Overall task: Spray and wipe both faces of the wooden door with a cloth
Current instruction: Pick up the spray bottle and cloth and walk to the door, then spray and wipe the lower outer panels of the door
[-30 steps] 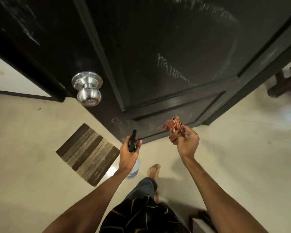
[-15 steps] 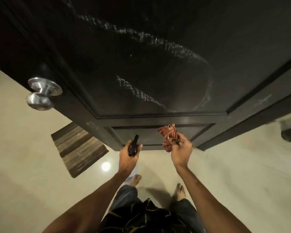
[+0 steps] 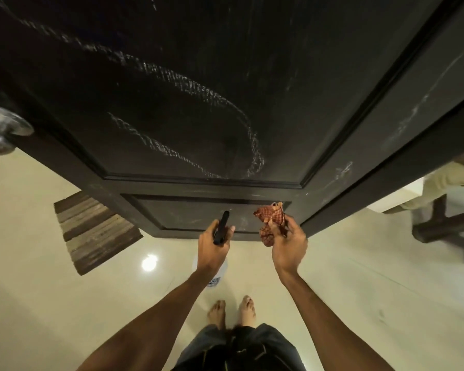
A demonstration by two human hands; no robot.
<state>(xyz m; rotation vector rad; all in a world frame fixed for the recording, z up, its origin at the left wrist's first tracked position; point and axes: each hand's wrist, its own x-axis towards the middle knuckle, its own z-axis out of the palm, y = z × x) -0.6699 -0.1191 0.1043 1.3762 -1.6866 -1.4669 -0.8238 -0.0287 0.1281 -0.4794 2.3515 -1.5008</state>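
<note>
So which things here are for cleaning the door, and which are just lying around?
For the job:
wooden door
spray bottle, held in the left hand
checked cloth, held in the right hand

Just there:
striped mat on the floor
wooden furniture at the right

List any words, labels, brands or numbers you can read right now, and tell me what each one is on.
Label on the spray bottle, just under the left hand: bluish print, too small and blurred to read.
The door: only white smeared streaks, no lettering.
The cloth: checked pattern, no text.
No other text or sign shows in this view.
</note>
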